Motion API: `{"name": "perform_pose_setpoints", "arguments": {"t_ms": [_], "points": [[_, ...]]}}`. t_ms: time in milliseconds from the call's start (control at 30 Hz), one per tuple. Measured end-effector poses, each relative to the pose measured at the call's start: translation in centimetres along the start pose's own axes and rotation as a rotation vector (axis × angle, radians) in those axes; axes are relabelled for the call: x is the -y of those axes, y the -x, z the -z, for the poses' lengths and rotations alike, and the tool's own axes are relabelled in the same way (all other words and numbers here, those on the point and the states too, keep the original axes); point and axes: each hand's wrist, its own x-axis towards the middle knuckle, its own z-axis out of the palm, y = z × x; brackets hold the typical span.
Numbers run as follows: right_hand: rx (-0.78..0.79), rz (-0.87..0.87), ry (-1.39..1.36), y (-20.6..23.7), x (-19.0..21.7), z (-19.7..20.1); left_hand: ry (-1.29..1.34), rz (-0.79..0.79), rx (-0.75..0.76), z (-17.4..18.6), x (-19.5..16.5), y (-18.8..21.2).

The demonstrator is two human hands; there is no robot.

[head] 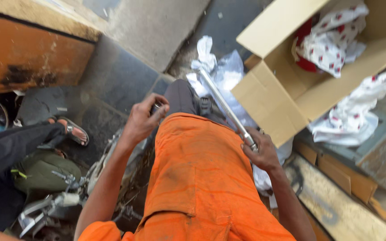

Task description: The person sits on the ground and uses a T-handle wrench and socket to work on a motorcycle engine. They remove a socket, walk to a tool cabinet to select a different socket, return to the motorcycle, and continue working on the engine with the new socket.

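We see our right hand [261, 149] closed around the near end of 1 long metal rod [225, 106]. Its long axis runs from that hand up and left, toward the far white plastic wrapping [222, 71], beside the open cardboard box [286, 96]. Our left hand [141, 119] is curled around a small metal part [157, 106], well apart, left of the orange-clad leg [197, 169].

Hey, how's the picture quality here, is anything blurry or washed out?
Head view: motion blur softens the whole frame, most at the long silver metal tube in the right hand and the open brown cardboard box; daylight is flat, with no hard shadows; the white plastic wrap glares; the left hand is soft; edges bend, wide-angle.
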Motion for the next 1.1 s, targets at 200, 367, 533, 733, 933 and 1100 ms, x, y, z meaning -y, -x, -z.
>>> {"name": "perform_pose_setpoints", "arguments": {"t_ms": [200,367,533,733,933,1100], "points": [[0.143,0.135,-0.038,-16.8,7.4,5.0,0.219,0.106,-0.222,7.2,1.2,-21.7],[0.109,-0.006,-0.074,-33.0,10.6,8.2,-0.164,0.047,-0.061,12.1,-0.4,-41.4],[-0.054,0.066,-0.163,-40.0,13.8,14.4,0.300,-0.154,0.132,14.0,-7.2,-54.6],[-0.207,-0.143,-0.292,-49.0,12.0,23.2,0.801,0.038,0.356,7.6,-12.5,-74.2],[-0.287,-0.055,-0.272,-61.3,3.3,32.6,0.724,-0.032,0.355,-3.4,-12.8,-93.5],[-0.293,-0.218,-0.215,-70.7,0.1,40.4,0.508,0.073,0.181,-5.9,-14.7,-102.1]]}}
